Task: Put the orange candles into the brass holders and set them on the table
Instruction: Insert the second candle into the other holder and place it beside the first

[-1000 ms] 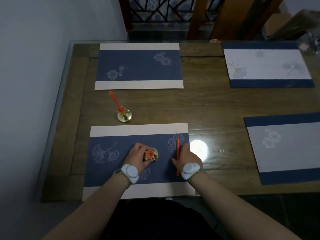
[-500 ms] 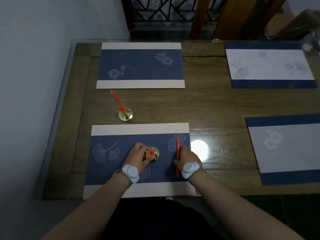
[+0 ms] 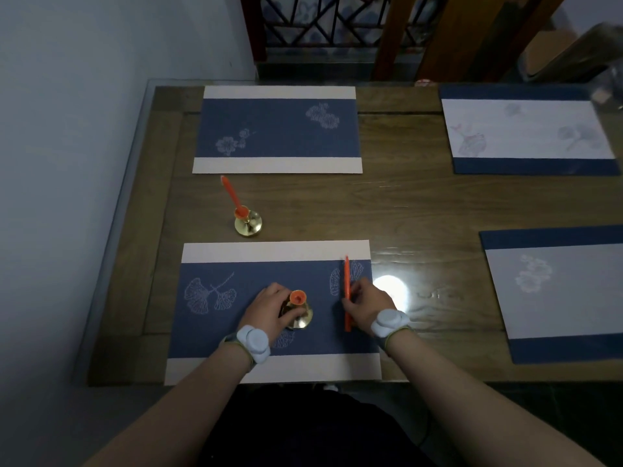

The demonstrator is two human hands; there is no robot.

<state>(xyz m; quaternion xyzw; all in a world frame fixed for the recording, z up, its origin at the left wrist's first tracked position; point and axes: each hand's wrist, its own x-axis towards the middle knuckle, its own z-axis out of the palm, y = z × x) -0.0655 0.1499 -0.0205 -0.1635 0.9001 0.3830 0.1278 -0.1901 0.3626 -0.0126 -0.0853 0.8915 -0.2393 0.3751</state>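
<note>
One orange candle (image 3: 232,195) stands, leaning left, in a brass holder (image 3: 248,224) on the bare wood beyond the near blue placemat (image 3: 219,318). On that mat my left hand (image 3: 266,310) grips a second brass holder (image 3: 298,315) with an orange cup at its top, which holds no candle. My right hand (image 3: 365,306) is closed on a loose orange candle (image 3: 347,291) that lies along the mat, pointing away from me, just right of the holder.
The glass-topped wooden table (image 3: 404,210) carries three more placemats: a blue one (image 3: 276,129) at the far left, pale ones at the far right (image 3: 526,133) and near right (image 3: 559,291). A wall runs along the left; chairs and a lattice screen stand beyond the far edge.
Both hands stay almost where they were. The right hand's fingers have closed round the loose candle; the holder under my left hand looks slightly tilted.
</note>
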